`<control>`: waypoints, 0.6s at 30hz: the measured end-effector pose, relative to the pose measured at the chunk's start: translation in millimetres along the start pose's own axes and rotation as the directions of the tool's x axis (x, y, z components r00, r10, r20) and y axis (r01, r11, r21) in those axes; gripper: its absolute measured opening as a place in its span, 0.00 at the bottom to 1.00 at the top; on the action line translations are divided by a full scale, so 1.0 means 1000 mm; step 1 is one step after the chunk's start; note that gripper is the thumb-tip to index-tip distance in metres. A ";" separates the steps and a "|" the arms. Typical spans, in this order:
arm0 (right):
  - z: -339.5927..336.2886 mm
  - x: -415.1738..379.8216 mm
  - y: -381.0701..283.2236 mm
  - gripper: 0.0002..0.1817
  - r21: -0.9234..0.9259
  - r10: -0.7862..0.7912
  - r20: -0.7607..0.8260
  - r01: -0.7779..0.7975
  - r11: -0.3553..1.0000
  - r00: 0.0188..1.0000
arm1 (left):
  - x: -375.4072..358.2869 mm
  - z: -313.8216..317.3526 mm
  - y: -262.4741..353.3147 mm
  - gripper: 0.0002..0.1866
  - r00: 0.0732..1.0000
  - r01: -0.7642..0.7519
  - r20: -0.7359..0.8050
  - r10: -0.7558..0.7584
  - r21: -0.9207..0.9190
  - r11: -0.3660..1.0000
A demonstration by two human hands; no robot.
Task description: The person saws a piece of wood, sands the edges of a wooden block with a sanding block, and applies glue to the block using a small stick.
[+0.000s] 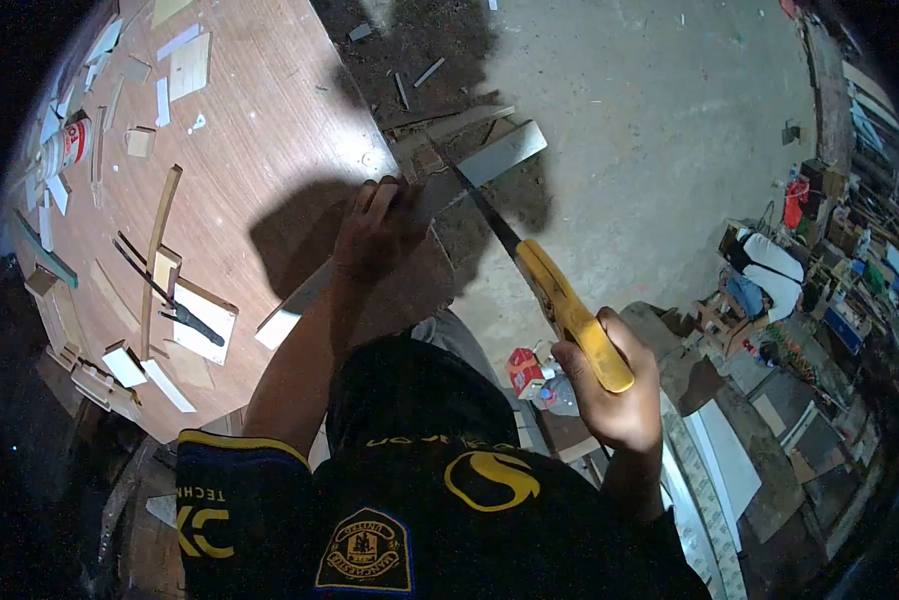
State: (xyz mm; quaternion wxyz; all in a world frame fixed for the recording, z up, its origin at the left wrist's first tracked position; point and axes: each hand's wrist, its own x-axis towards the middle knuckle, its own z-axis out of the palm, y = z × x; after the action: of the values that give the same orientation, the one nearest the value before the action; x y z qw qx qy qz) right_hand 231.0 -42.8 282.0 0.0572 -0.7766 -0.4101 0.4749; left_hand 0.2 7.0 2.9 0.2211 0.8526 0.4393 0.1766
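we've got a saw in our right hand [614,385], fingers wrapped snug round its yellow handle [569,305], out past the table's right edge. the handle's worn-looking, w/ darker marks down its side; the blade [484,205] is dark, slim & narrows toward the tip, pointing back toward the table [259,110]. it crosses the overhanging part of a board [509,153], just beyond the table's edge; can't tell if the teeth touch the wood.

the board's long, straight & flat-faced. it lies slantwise over the table's right edge: one part on the tabletop, the rest sticking out past it. far end catches the light & looks pale grey-white; mid part's in deep shadow, so surface detail there is n/a. near end, on the table, shows a bright white face.

our left hand [367,225] is on the board, by the table's right edge, fingers close tog. & bent, palm down. it's in shadow, so we can't tell whether the thumb hooks round the wood.

also on the table, left of the board: a curved wooden strip [159,255], a dark pronged tool [197,325] lying partly over a white block [219,312], plus a red-&-white can [74,145] near the table's far left w/ misc. offcuts [189,68] about. on the floor [639,130], right of the table, there's a red box [523,372] next to a clear bottle [561,397].
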 end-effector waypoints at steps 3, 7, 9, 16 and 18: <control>-0.017 -0.022 -0.012 0.10 0.035 -0.088 -0.009 0.089 0.995 0.996 | 0.002 -0.003 0.003 0.29 0.998 -0.052 -0.017 0.052 0.013 0.999; -0.023 -0.018 -0.020 0.10 -0.015 -0.011 0.077 0.013 1.000 0.997 | -0.001 0.004 -0.004 0.32 0.999 -0.029 0.030 0.029 -0.015 0.999; -0.023 -0.017 -0.027 0.11 0.003 0.016 0.069 -0.016 1.000 0.997 | 0.000 0.007 -0.008 0.33 1.000 -0.024 -0.001 0.024 -0.006 1.000; -0.018 -0.022 0.002 0.12 0.050 -0.084 -0.043 0.086 0.995 0.996 | -0.002 0.007 -0.010 0.35 0.993 -0.112 -0.032 0.111 -0.020 0.994; -0.014 -0.019 -0.001 0.12 0.009 -0.067 -0.039 0.067 0.998 0.997 | -0.004 0.010 -0.011 0.35 0.999 -0.042 -0.032 0.042 -0.008 0.999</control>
State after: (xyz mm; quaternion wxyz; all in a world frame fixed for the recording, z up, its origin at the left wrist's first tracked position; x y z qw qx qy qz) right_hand 237.2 -51.3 303.0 0.0848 -0.7710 -0.4324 0.4598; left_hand -4.4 6.9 -11.9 0.2142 0.8577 0.4240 0.1966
